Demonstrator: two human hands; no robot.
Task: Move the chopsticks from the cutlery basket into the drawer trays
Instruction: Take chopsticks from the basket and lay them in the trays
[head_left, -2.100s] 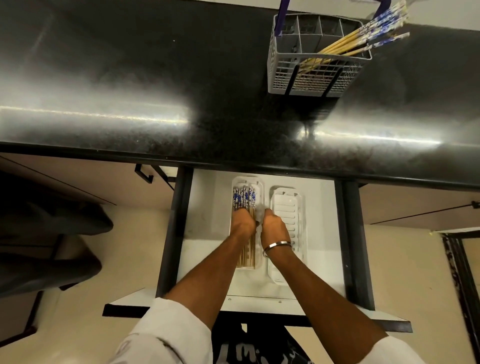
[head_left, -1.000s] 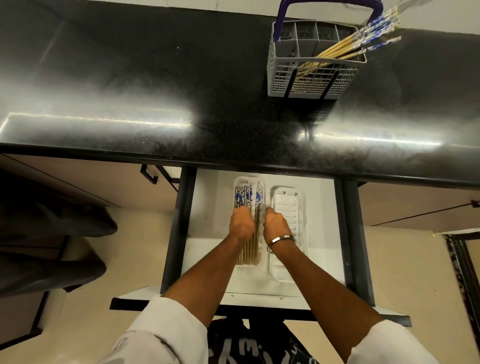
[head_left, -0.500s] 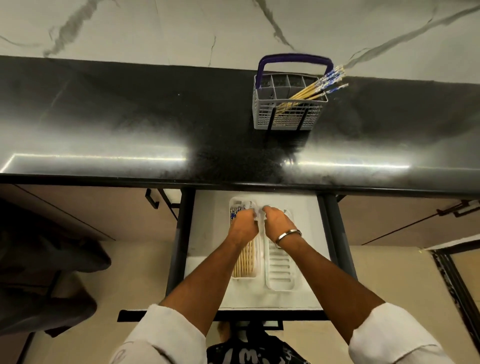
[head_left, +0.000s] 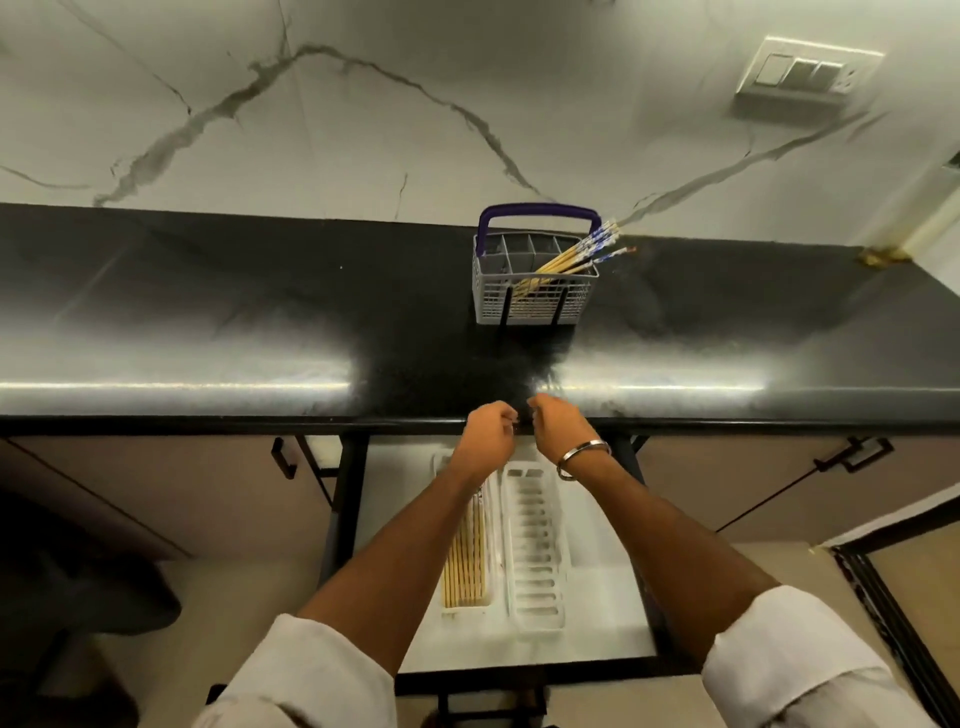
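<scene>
— Nearest us, what has changed in the drawer (head_left: 597, 613)?

— Our hands have lifted out. The left tray (head_left: 464, 605) holds its chopsticks; the right tray (head_left: 535, 571) lies bare.

— And the hands?

— Left hand (head_left: 487, 434) and right hand (head_left: 556, 423), close together at the counter (head_left: 260, 312) edge, loosely curled, carrying nothing.

— So we fetch more?

— Likely: chopsticks (head_left: 576, 255) remain in the cutlery basket (head_left: 532, 296).

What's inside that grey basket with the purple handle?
The cutlery basket holds a bundle of chopsticks in its right side, leaning out over the right rim. The other compartments look empty from above. The chopsticks' lower ends show only faintly through the mesh wall.
</scene>
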